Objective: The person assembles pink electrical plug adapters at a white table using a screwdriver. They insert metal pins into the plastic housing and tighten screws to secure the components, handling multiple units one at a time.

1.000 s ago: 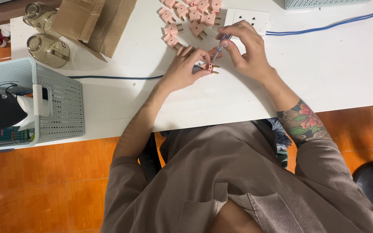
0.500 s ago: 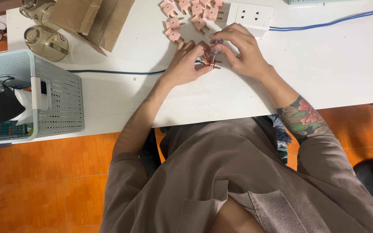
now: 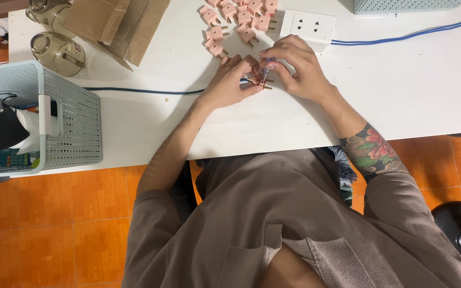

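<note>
A small pink plug (image 3: 260,82) is pinched on the white table (image 3: 401,90) by the fingers of the left hand (image 3: 229,81). A thin tool (image 3: 266,68) is gripped by the right hand (image 3: 297,66), with its tip on the plug. More pink plugs (image 3: 238,18) are seen at 12 o'clock from the hands. A white socket block (image 3: 309,25) is found at 1 o'clock. A grey basket (image 3: 73,120) is placed at 9 o'clock.

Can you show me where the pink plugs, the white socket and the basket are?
pink plugs (image 3: 239,21), head view, on one plug's body.
white socket (image 3: 309,25), head view, on its face.
basket (image 3: 73,120), head view, on its side wall.
</note>
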